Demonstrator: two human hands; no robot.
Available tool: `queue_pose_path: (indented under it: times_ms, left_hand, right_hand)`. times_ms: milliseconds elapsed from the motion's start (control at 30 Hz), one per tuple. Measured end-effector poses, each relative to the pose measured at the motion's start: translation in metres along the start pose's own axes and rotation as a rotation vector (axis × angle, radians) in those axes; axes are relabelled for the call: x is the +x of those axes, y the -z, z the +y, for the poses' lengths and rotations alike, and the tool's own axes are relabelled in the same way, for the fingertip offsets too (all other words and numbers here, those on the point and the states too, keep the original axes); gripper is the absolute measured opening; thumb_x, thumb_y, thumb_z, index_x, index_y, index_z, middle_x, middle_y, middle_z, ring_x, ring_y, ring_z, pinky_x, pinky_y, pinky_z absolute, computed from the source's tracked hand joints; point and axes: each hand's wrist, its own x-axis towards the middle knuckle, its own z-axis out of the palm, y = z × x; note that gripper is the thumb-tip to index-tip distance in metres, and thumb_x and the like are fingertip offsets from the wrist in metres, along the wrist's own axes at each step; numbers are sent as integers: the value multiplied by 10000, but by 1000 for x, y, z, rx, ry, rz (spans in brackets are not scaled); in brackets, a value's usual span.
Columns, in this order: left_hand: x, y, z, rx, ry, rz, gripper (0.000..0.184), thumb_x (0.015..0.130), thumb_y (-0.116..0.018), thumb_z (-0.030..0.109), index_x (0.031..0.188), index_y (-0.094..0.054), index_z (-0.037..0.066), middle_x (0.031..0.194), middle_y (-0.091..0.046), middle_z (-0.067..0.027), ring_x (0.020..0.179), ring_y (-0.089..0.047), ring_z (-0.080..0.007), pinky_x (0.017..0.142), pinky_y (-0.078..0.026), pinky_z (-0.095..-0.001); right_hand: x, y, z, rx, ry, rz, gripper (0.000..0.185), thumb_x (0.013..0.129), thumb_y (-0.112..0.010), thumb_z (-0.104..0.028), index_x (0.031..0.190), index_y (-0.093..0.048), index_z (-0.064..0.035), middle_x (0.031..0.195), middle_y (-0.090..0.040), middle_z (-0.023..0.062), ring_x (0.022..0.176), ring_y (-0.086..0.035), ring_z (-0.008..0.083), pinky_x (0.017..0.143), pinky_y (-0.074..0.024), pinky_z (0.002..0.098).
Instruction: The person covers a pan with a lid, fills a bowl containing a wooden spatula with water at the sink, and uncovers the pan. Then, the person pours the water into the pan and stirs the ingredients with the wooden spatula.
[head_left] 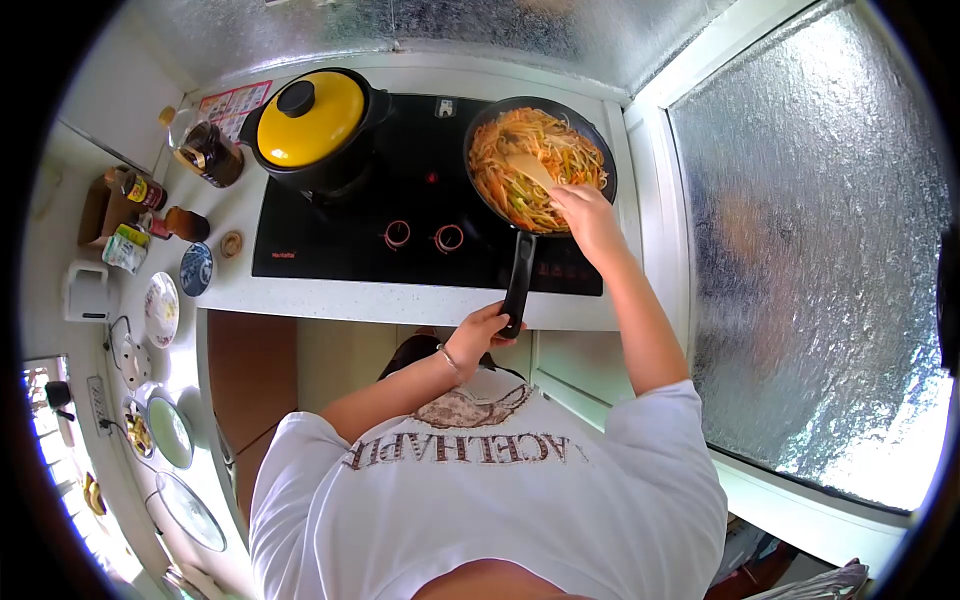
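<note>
A dark frying pan sits on the right side of the black cooktop, filled with noodles and shredded vegetables. My left hand is wrapped round the end of the pan's black handle, in front of the counter edge. Over the pan's right part, my right hand grips a wooden spatula, its flat end resting among the noodles. The lower part of the spatula's handle is hidden by my fingers.
A black pot with a yellow lid stands on the cooktop's left. Bottles, a blue bowl, a floral plate and a green plate line the left counter. A textured glass panel borders the right side.
</note>
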Motion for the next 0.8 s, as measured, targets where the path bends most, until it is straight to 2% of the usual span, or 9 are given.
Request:
queue_pose_path:
  times_ms: [133,233,300,333,467,533,600,633,800]
  left_hand:
    - [1,2,0,-24,5,-11,309,918,-380,122,1186,-487,10,1002,-598,-86,923,-553,-133,777,-464,-261]
    - [3,4,-4,-6,9,-24,312,919,-379,117,1190,-482,3,1013,-594,-90,935,-556,-137,773,-469,-262]
    - [4,5,-6,-10,-9,-9,288,924,-390,134,1160,-512,21,969,-606,-53,852,-555,-106,759,-472,-241]
    - [4,4,-7,-8,-7,-12,288,924,-390,134,1160,-512,21,969,-606,-53,852,-555,-106,759,-472,-241]
    - [5,4,-5,-24,-6,-17,298,925,-392,133,1180,-502,25,968,-607,-56,860,-555,-109,761,-472,-244]
    - [4,3,-5,-30,14,-16,302,925,-393,131,1187,-497,23,969,-606,-57,865,-555,-111,762,-472,-244]
    - [3,2,-1,-9,9,-35,329,923,-362,98,1218,-449,-19,1015,-585,-98,941,-558,-149,773,-477,-255]
    - [3,2,-1,-6,6,-37,329,923,-362,98,1218,-449,-19,1015,-585,-98,941,-558,-149,773,-477,-255]
    - [3,1,-1,-38,16,-19,345,923,-360,93,1244,-425,-15,1050,-570,-100,953,-559,-148,778,-475,-257]
  right_hand:
    - [-9,36,-33,91,-77,28,171,783,-617,-58,948,-637,-20,928,-629,137,862,-584,285,749,-473,338]
    - [-11,27,-47,132,-2,-120,176,778,-601,-40,947,-627,1,933,-627,140,886,-576,291,768,-466,349]
    - [-11,4,-27,95,12,-38,173,774,-601,-36,941,-627,3,934,-627,139,891,-575,290,773,-465,348]
    - [-7,0,-20,56,40,39,171,771,-601,-32,936,-626,4,935,-626,138,896,-573,290,779,-464,347]
    - [-8,17,-12,54,-81,136,166,782,-587,-56,933,-620,6,957,-622,139,908,-564,308,801,-453,366]
    - [-9,15,-1,-7,-106,106,179,786,-589,-60,952,-615,1,972,-619,138,916,-562,310,803,-452,371]
    - [-13,2,11,-33,-143,51,182,778,-598,-43,954,-610,1,974,-616,139,920,-559,310,799,-455,368]
    - [-15,2,11,-61,-83,69,212,773,-613,-30,985,-614,-19,944,-622,135,875,-580,298,759,-475,346]
    - [-34,44,-20,25,-173,43,190,774,-614,-36,962,-613,-11,928,-626,137,862,-579,303,750,-472,354]
